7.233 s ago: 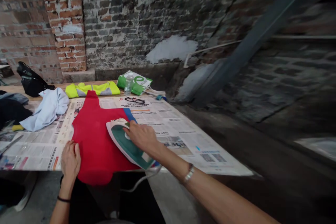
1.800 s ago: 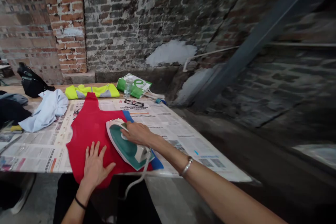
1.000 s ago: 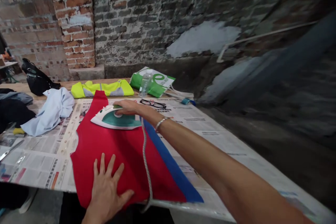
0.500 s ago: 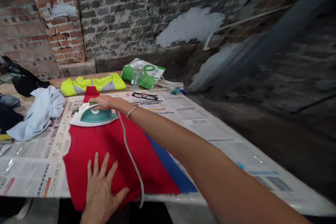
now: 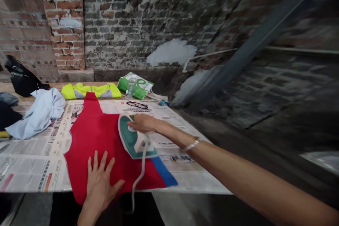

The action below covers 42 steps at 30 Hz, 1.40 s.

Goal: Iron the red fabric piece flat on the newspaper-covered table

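A red fabric piece (image 5: 97, 137) with a blue strip (image 5: 163, 171) at its right lies on a newspaper-covered table (image 5: 34, 169). My left hand (image 5: 99, 183) rests flat on the red fabric near the front edge, fingers spread. My right hand (image 5: 143, 123), with a bracelet on its wrist, is wrapped round the handle of a teal and white iron (image 5: 129, 137). The iron is over the right part of the fabric, tip pointing away from me. Its cord (image 5: 140, 176) hangs across the fabric and over the front edge.
Along the back are a black bag (image 5: 23, 81), a yellow reflective garment (image 5: 106, 90), a plastic bottle (image 5: 130, 88), a green and white bag (image 5: 140, 86) and glasses (image 5: 137, 105). A light blue cloth (image 5: 39, 113) and dark cloths (image 5: 9, 114) lie at the left, below a brick wall.
The iron in my right hand has moved right and nearer, and turned from pointing left to pointing away. The fabric's upper part is uncovered. My left hand has stayed almost still.
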{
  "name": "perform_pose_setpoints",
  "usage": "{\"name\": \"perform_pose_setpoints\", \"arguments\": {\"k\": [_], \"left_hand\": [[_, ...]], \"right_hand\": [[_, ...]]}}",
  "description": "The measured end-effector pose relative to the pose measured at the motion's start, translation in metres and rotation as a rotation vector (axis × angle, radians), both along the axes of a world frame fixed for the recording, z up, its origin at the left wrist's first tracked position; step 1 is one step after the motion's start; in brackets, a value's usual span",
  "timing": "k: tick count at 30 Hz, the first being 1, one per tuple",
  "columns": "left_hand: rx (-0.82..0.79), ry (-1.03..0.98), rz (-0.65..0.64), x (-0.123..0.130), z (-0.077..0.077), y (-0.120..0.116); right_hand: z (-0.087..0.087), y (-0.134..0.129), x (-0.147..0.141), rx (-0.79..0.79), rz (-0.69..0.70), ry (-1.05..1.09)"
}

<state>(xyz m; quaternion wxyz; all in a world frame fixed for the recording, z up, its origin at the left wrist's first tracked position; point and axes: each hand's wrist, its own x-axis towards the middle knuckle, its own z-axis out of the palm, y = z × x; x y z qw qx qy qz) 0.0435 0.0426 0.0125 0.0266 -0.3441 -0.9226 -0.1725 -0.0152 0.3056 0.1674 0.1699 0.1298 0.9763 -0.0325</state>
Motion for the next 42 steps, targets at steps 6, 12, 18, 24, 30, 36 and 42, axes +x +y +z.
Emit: {"name": "perform_pose_setpoints", "arguments": {"k": [6,12,18,24,30,36,42], "left_hand": [[0.019,0.09,-0.013,-0.003,-0.008,-0.001],[-0.002,0.122,-0.025,-0.002,-0.005,-0.002],[-0.059,0.133,-0.02,-0.002,0.006,-0.002],[-0.041,0.09,-0.032,-0.001,0.002,-0.003],[0.133,-0.062,-0.034,-0.002,0.008,-0.009],[0.431,0.05,0.167,-0.027,0.012,-0.078],[0.256,0.18,0.252,-0.038,-0.005,-0.134]], "right_hand": [[-0.021,-0.004,0.076,-0.291,-0.176,0.14],[-0.027,-0.013,0.042,-0.378,-0.206,0.235],[-0.005,-0.012,-0.029,-0.302,-0.243,0.286],[-0.008,-0.004,0.004,-0.336,-0.096,0.242],[-0.024,0.015,0.09,-0.608,0.042,0.063],[-0.014,0.006,0.102,-0.752,0.22,-0.076],[-0.01,-0.044,0.058,-0.532,0.25,0.123]]}}
